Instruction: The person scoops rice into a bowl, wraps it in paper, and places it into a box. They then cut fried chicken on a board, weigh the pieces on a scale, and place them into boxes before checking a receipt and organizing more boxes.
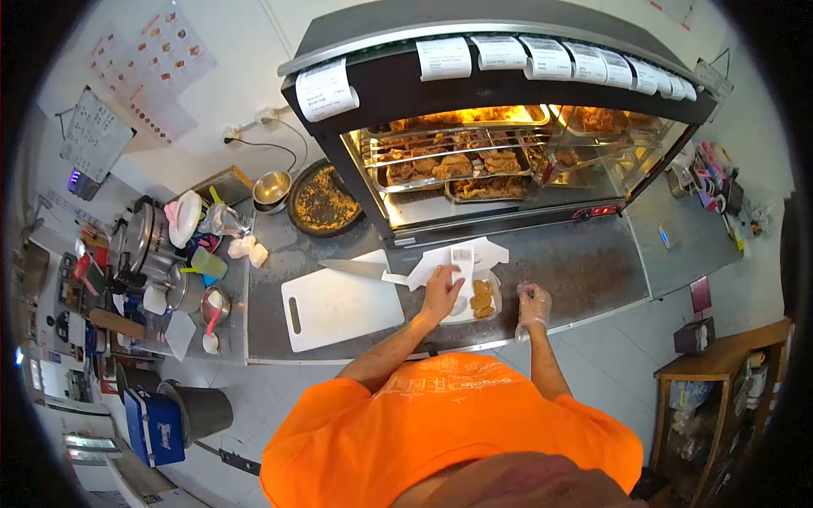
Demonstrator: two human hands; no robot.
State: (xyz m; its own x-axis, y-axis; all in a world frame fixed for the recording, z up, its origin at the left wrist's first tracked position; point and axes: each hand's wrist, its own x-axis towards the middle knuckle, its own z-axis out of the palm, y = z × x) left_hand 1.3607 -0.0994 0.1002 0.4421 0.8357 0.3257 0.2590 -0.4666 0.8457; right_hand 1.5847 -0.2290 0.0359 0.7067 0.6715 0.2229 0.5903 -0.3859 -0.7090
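Note:
An open white box (491, 254) lies on the counter with several golden-brown fried pieces (482, 299) in its right side. My bare left hand (441, 292) is over the box's left side, its fingers closed on a printed paper slip (463, 269). A small round container, partly hidden, shows just below those fingers. To the right of the box, my right hand (533, 309) wears a clear plastic glove; its fingers are curled in, with nothing visible in them. A knife (360, 269) rests across the top of a white cutting board (343, 306), left of the box.
Behind the box stands a heated glass cabinet (508, 222) with trays of fried food (453, 165); paper slips hang along its top. A round dark pan (324, 199) with crumbs and metal bowls (272, 188) stand left of it. Pots and utensils crowd the far left counter.

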